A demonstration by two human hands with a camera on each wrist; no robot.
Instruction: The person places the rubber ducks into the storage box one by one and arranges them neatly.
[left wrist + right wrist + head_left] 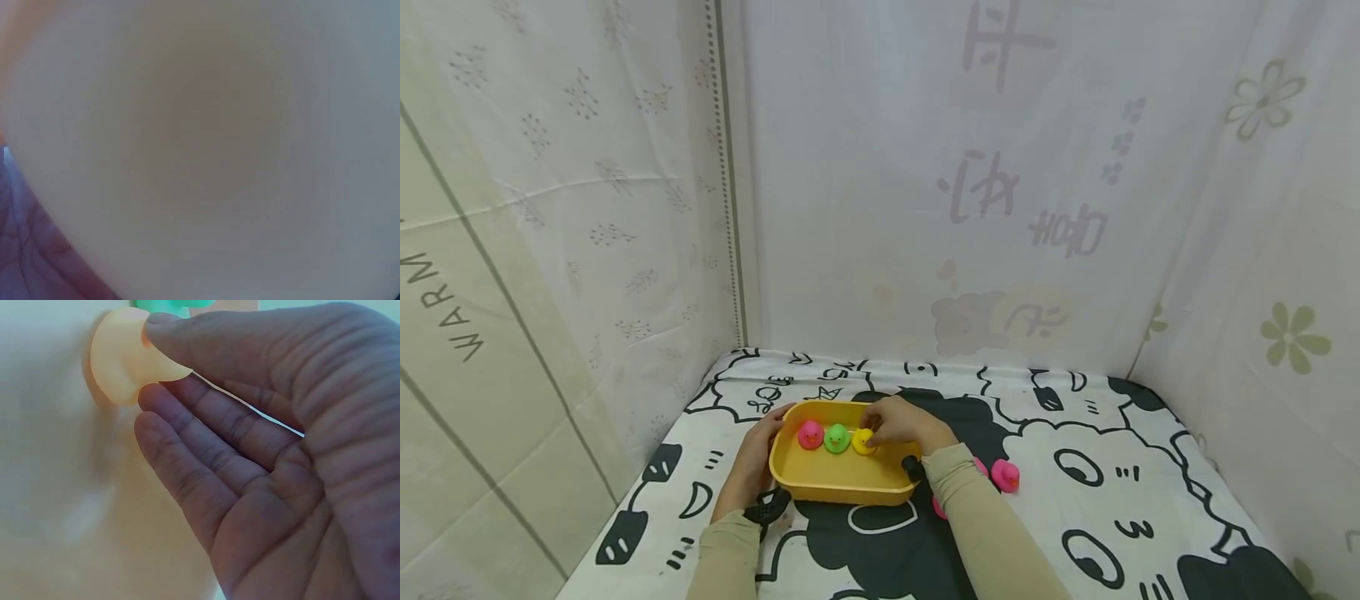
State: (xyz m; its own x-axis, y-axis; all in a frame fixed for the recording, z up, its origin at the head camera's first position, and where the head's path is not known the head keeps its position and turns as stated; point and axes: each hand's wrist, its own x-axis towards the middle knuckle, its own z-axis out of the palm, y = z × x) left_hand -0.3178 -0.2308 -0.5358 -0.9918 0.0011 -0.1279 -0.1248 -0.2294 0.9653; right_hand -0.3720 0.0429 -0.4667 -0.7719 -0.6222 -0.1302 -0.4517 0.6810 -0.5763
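A yellow tray (pixel 850 492) rests on the patterned cloth. Inside it a pink rubber duck (pixel 810 435), a green rubber duck (pixel 837 438) and a yellow rubber duck (pixel 863 442) stand in a row. My right hand (pixel 901 423) reaches over the tray and pinches the yellow duck, thumb on its near side in the right wrist view; the other fingers are extended. My left hand (pixel 758 454) lies along the tray's left outer side, fingertips at the rim. In the left wrist view a blurred pale surface hides most of that hand; only some palm (pixel 37 256) shows.
More pink rubber ducks (pixel 1005 476) lie on the cloth right of the tray, partly hidden behind my right sleeve (pixel 977 517). The black-and-white cloth (pixel 1037 517) covers the table. Pale printed curtains (pixel 880 208) enclose the back and both sides.
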